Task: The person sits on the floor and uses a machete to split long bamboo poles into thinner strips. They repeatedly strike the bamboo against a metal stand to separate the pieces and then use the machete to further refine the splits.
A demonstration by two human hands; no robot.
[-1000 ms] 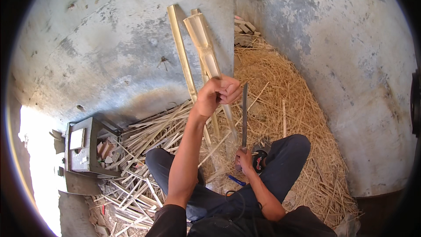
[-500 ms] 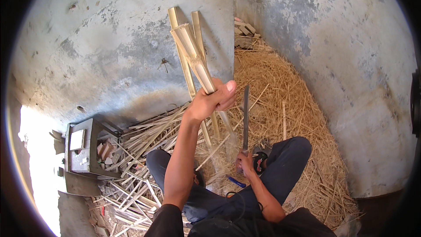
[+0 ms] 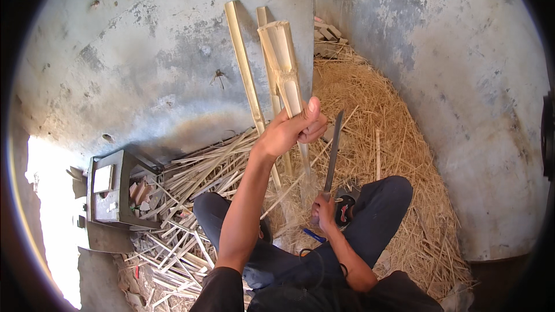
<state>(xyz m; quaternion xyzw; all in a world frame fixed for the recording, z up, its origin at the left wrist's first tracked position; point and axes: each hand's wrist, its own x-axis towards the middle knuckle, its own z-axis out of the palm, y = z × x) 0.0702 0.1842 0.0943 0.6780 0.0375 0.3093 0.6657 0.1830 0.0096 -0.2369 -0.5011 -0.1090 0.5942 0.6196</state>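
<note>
My left hand (image 3: 289,131) is closed round a split bamboo piece (image 3: 281,52), its hollow inner side and a node showing above the fist. The piece stands nearly upright; its lower end runs down between my legs. Lower and to the right, my right hand (image 3: 324,210) grips the handle of a long knife (image 3: 333,153). Its dark, narrow blade points up and stands apart from the bamboo. Behind my left hand a long bamboo strip (image 3: 245,60) leans on the wall, with a second bamboo strip (image 3: 273,84) beside it, partly hidden.
Loose bamboo slats (image 3: 202,170) lie in a heap at the left, beside a grey box-like frame (image 3: 121,196). Straw-like shavings (image 3: 370,115) cover the floor ahead and to the right. A blue object (image 3: 314,235) lies between my legs. Bricks (image 3: 329,33) sit in the far corner.
My left hand has moved slightly right with the bamboo piece, which now stands more upright. In my right hand the knife's blade has tilted to the right.
</note>
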